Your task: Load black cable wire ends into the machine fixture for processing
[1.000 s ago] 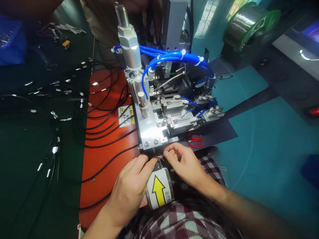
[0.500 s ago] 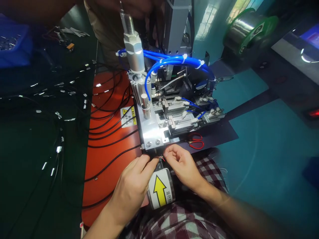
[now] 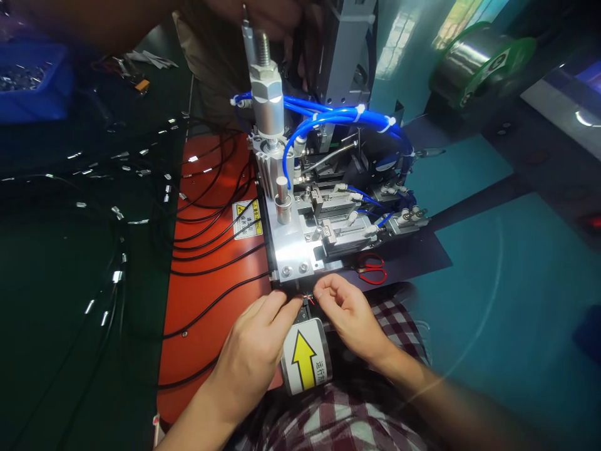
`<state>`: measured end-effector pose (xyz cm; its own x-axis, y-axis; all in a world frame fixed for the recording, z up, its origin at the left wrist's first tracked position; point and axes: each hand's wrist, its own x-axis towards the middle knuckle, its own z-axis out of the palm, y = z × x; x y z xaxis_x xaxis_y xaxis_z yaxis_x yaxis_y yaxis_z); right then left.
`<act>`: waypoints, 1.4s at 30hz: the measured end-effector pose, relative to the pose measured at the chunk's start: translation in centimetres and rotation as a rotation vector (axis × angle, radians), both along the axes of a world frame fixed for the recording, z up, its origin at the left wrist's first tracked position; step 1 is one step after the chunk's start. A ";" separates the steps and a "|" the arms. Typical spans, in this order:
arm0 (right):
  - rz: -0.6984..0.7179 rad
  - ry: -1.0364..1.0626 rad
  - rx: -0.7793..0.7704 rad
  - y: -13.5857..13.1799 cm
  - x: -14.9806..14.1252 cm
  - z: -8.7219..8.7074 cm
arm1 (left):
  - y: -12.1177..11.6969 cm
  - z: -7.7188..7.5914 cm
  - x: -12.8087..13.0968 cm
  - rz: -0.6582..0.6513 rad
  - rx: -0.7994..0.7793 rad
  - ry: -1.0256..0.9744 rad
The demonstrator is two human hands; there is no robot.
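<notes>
Fine wire ends [image 3: 311,300], one red, at front edge of metal fixture [image 3: 293,254], between both hands. Left hand [image 3: 260,335]: thumb and forefinger narrow, just beside wires; grip hidden, can't tell. Right hand [image 3: 346,308]: fingertips pinched together near wires, can't tell if holding any. Arrow label [image 3: 305,360] below. Red-handled scissors [image 3: 373,274] beyond right hand. Black cables [image 3: 213,271] cross orange board [image 3: 201,307] at left.

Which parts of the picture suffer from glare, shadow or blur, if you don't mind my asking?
Head view: glare whitens the metal plate; head view: the dark table at left sits in deep shadow; head view: the wire spool at upper right looks soft; head view: left hand and right hand are fairly clear, the tiny wires between them hard to make out.
</notes>
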<state>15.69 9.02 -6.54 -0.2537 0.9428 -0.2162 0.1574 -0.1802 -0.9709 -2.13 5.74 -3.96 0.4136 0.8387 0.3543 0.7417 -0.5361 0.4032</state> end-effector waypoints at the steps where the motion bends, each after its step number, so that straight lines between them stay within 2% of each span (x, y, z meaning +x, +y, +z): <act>1: 0.001 -0.004 -0.001 0.0 0.0 0.0 | 0.0 0.0 0.0 0.000 -0.003 0.000; 20: 0.035 -0.056 0.064 0.2 0.1 0.4 | 0.1 0.0 -0.1 0.000 0.007 0.002; 42: 0.039 -0.091 0.063 0.2 0.3 0.2 | -0.2 -0.4 -0.4 0.009 -0.005 0.006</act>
